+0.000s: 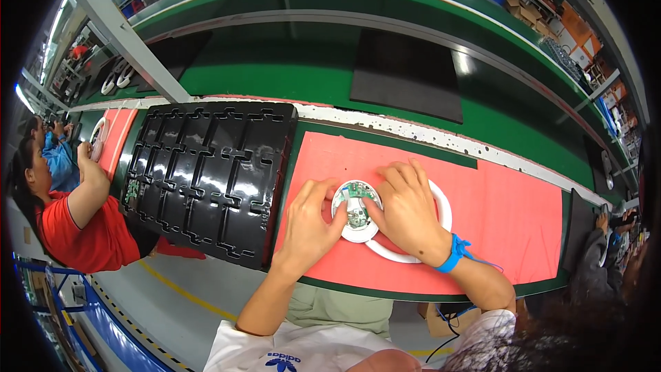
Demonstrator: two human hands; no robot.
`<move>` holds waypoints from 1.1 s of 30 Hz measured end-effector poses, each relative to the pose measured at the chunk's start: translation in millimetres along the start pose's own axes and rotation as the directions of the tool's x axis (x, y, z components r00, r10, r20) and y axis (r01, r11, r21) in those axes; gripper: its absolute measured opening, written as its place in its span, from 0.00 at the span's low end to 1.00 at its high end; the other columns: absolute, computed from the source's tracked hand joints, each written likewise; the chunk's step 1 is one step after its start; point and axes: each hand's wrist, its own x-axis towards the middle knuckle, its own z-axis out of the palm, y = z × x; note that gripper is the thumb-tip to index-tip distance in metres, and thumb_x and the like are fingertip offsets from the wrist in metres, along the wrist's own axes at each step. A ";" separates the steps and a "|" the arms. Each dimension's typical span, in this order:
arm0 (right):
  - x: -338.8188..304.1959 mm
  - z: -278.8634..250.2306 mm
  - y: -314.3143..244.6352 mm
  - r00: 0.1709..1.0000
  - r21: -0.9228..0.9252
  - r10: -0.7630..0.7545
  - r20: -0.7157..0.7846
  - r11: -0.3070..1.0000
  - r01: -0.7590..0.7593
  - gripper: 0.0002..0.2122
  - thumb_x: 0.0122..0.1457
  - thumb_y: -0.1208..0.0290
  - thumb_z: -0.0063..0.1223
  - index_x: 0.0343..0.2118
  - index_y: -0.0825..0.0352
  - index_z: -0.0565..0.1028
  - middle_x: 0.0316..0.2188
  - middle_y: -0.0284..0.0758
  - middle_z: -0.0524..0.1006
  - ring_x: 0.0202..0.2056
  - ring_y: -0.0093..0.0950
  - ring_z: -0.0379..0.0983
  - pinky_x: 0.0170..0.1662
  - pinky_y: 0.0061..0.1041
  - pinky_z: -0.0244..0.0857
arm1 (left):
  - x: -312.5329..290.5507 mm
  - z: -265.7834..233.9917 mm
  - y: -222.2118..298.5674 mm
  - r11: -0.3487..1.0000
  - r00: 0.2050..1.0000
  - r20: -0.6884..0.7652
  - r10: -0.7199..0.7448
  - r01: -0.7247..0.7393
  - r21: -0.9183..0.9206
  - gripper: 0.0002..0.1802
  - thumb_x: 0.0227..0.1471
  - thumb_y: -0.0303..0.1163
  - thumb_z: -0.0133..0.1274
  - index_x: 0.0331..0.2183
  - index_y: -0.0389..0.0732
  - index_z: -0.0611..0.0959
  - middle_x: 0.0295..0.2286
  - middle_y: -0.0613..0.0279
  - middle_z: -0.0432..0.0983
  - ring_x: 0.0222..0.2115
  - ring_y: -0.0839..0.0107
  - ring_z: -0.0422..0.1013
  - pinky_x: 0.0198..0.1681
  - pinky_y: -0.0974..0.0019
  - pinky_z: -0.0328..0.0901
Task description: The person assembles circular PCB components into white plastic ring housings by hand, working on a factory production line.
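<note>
Both hands hold a round housing; the shirt bears blue lettering.

A white short-sleeved T-shirt bears a dark blue print on its chest. Pale green trousers show past the T-shirt's hem. Beyond its right sleeve, the bare right hand has a knotted, bright blue wristband with a thin blue cord.

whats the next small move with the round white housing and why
Perhaps the right hand should ease its thumb aside to check the green circuit board, since that thumb overlaps the round white housing and the left hand touches its opposite rim.
</note>
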 end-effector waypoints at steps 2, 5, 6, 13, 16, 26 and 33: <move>0.2 -3.9 -5.8 0.999 -0.031 -0.019 -0.042 0.999 0.018 0.12 0.55 0.67 0.69 0.35 0.71 0.83 0.51 0.43 0.79 0.57 0.43 0.71 0.69 0.52 0.57 | -0.4 -2.4 0.1 0.998 0.999 -0.023 0.047 -0.048 -0.036 0.16 0.51 0.21 0.66 0.43 0.33 0.87 0.37 0.54 0.77 0.30 0.64 0.74 0.34 0.63 0.71; -4.6 -9.7 -13.1 0.997 -0.076 -0.065 -0.051 0.995 0.061 0.12 0.57 0.67 0.68 0.39 0.69 0.84 0.53 0.43 0.78 0.58 0.44 0.70 0.69 0.53 0.56 | -5.3 -9.1 0.1 0.985 0.986 0.017 0.166 -0.167 0.042 0.16 0.53 0.24 0.66 0.45 0.32 0.87 0.47 0.50 0.75 0.38 0.58 0.75 0.43 0.57 0.73; -6.3 -11.2 -14.7 0.995 -0.094 -0.093 -0.027 0.991 0.090 0.12 0.58 0.68 0.67 0.42 0.68 0.84 0.53 0.43 0.78 0.59 0.44 0.70 0.70 0.54 0.56 | -6.3 -12.1 2.4 0.984 0.984 0.071 0.164 -0.168 0.062 0.16 0.53 0.24 0.67 0.45 0.33 0.87 0.49 0.51 0.75 0.39 0.58 0.75 0.44 0.57 0.72; -10.4 -4.0 -13.5 0.995 -0.093 -0.100 0.029 0.990 0.102 0.11 0.59 0.69 0.65 0.43 0.67 0.84 0.52 0.42 0.78 0.58 0.44 0.70 0.70 0.53 0.55 | -12.6 -16.4 3.4 0.940 0.966 0.135 0.222 -0.249 0.233 0.16 0.54 0.28 0.66 0.45 0.35 0.88 0.54 0.52 0.75 0.44 0.57 0.73 0.46 0.55 0.72; -10.8 -0.8 -12.4 0.994 -0.085 -0.103 0.028 0.991 0.105 0.11 0.59 0.69 0.64 0.43 0.68 0.84 0.52 0.42 0.78 0.57 0.43 0.71 0.69 0.53 0.56 | -14.6 -14.6 2.3 0.904 0.955 0.158 0.249 -0.288 0.316 0.15 0.56 0.30 0.65 0.44 0.36 0.89 0.55 0.51 0.75 0.44 0.56 0.73 0.47 0.54 0.72; -3.6 2.4 -1.9 0.995 0.105 -0.098 0.023 0.990 0.095 0.08 0.56 0.72 0.63 0.36 0.70 0.84 0.44 0.41 0.80 0.50 0.41 0.74 0.63 0.48 0.63 | -10.0 -13.2 7.5 0.868 0.957 0.191 0.220 -0.281 0.409 0.14 0.56 0.32 0.63 0.44 0.39 0.90 0.54 0.55 0.78 0.45 0.60 0.73 0.45 0.56 0.68; -0.7 -2.5 10.4 0.982 0.008 -0.190 -0.007 0.982 0.190 0.08 0.57 0.71 0.63 0.36 0.69 0.84 0.44 0.42 0.79 0.50 0.42 0.74 0.62 0.48 0.63 | -15.2 3.8 -4.6 0.883 0.944 0.082 0.318 -0.327 0.338 0.13 0.57 0.26 0.62 0.45 0.36 0.89 0.50 0.54 0.80 0.43 0.56 0.74 0.45 0.56 0.70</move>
